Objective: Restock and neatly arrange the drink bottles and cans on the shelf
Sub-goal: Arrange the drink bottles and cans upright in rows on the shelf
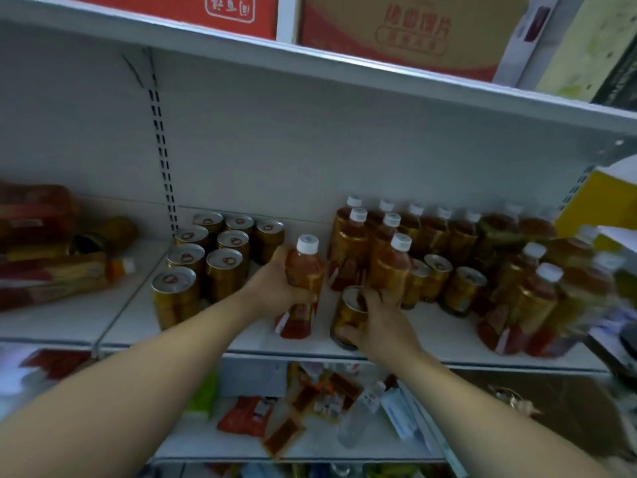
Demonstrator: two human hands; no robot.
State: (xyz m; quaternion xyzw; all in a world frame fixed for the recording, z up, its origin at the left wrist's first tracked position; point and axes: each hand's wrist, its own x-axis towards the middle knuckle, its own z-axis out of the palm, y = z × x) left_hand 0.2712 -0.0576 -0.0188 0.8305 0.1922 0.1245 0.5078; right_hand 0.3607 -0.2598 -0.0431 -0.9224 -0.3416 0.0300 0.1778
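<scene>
left hand [275, 284]: frame centre, fingers wrapped round the middle of an amber drink bottle [306, 267]; the fingers cover part of the label
held bottle: white cap, upright with a slight tilt, base at or just above the shelf [241, 336]; contact not clear
right hand [375, 322]: lower centre-right, gripping a gold drink can [348, 315] from the side, fingertips over its top rim; the hand hides the can's right side
held can: near the shelf's front edge, just right of the held bottle; can't tell whether it rests on the shelf
can block [206, 263]: left of centre, upright gold cans in rows, pull-tab tops facing the camera
bottle rows [389, 243]: right of centre, white-capped amber bottles against the back wall, the front ones hiding the rear ones
loose cans [448, 284]: between the bottle rows and the right-hand bottles, upright, partly blocked
right-hand bottles [531, 298]: blurred toward the frame's right edge, count unclear
yellow box [593, 205]: right edge, cut off
packets [44, 257]: left bay, red and brown, too blurred to read
cartons [396, 32]: top shelf, red print, tops cut off
lower shelf: sachets [300, 408] and a clear bottle [362, 412] lying flat, partly behind the forearms
</scene>
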